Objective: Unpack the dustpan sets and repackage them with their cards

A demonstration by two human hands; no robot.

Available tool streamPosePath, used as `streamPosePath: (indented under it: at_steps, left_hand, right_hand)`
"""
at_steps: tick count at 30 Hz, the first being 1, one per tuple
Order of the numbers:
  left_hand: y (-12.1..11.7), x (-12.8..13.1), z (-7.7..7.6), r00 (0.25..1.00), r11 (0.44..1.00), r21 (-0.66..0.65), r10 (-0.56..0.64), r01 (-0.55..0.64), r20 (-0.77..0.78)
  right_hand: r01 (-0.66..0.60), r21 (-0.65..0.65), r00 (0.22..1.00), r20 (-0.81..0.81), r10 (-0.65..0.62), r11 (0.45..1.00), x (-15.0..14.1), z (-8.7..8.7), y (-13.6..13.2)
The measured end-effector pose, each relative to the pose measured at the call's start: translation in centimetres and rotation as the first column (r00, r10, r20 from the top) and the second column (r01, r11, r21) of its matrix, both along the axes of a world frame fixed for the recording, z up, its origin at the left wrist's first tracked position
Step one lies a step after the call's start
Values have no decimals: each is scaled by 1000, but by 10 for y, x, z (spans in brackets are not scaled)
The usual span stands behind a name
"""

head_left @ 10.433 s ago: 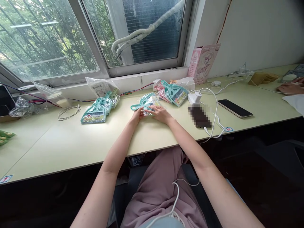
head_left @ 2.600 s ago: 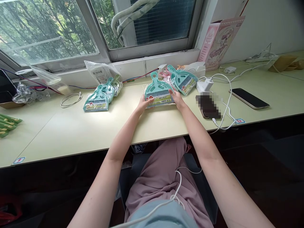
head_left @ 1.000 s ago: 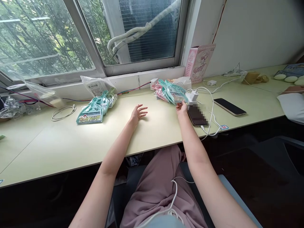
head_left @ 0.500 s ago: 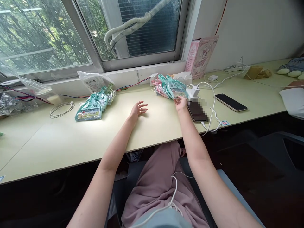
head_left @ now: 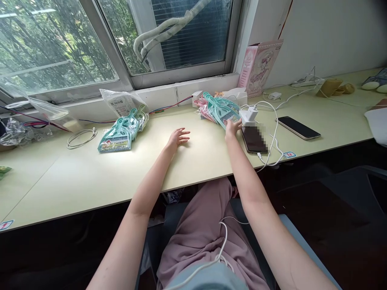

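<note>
Reaches with the right hand to the near edge of a wrapped teal dustpan-and-brush set, lying in an overlapping rightward pile toward the back edge of the surface. Has bent right fingers in contact with the set; cannot tell a firm grip from a light touch. Holds the left hand near the middle of the surface with open, parted fingers around nothing, well apart from both piles. Has several sets gathered at the right, with pink dustpans beside the teal ones and the nearest set not yet free of the hand. Has more teal sets grouped toward the back left, with a green dustpan at the far side. Offers no sure count of sets finished or left. Also has a white charger and a plugged-in phone close by the right hand
</note>
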State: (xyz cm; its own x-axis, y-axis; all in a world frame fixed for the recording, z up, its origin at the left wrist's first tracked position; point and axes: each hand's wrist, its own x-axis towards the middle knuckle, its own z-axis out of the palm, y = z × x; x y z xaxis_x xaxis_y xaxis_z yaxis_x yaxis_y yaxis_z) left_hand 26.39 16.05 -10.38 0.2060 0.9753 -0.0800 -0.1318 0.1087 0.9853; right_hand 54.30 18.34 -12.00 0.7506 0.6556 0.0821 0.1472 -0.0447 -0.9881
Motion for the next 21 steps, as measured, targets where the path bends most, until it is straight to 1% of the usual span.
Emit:
streamPosePath:
  at_steps: [2, 3, 5, 6, 8, 9, 11, 13, 15, 19, 21]
  left_hand:
    - [-1, 0, 1, 1000, 1000, 2, 3, -3, 1]
    - [-1, 0, 1, 1000, 1000, 2, 5, -5, -1]
    - [-2, 1, 1, 1000, 1000, -1, 9, -9, -9]
    - [-2, 1, 2, 1000, 1000, -3, 11, -11, -13]
    - [-2, 1, 2, 1000, 1000, -6, 8, -8, -15]
    - [-2, 1, 2, 1000, 1000, -7, 5, -5, -15]
    - [-2, 1, 2, 1000, 1000, -8, 3, -3, -14]
    - [-2, 1, 2, 1000, 1000, -9, 4, -4, -17]
    - [-4, 2, 3, 1000, 1000, -1, -1, 1, -19]
    - [-9, 1, 6, 998, 999, 28, 18, -17, -66]
    - [-12, -1, 9, 984, 994, 91, 81, -67, -161]
  right_hand:
    - [-24, -93, 999, -33, 21, 995, -6, 8, -4]
    - [-51, -116, 999, -23, 49, 992, -8, 11, -6]
    - [-137, -137, 984, 97, 151, 981, -12, 15, -10]
    - [-181, -156, 962, 176, 207, 971, -14, 16, -12]
    - [-253, -229, 893, 319, 318, 940, -18, 16, -17]
    - [-262, -258, 861, 372, 346, 930, -20, 15, -19]
    - [-226, -271, 814, 475, 334, 936, -23, 14, -25]
    - [-157, -236, 774, 574, 268, 959, -24, 12, -29]
    - [-107, -206, 744, 633, 216, 973, -21, 10, -32]
    - [-109, -227, 752, 618, 230, 968, -8, 4, -26]
    - [-112, -228, 752, 617, 232, 967, -2, 0, -20]
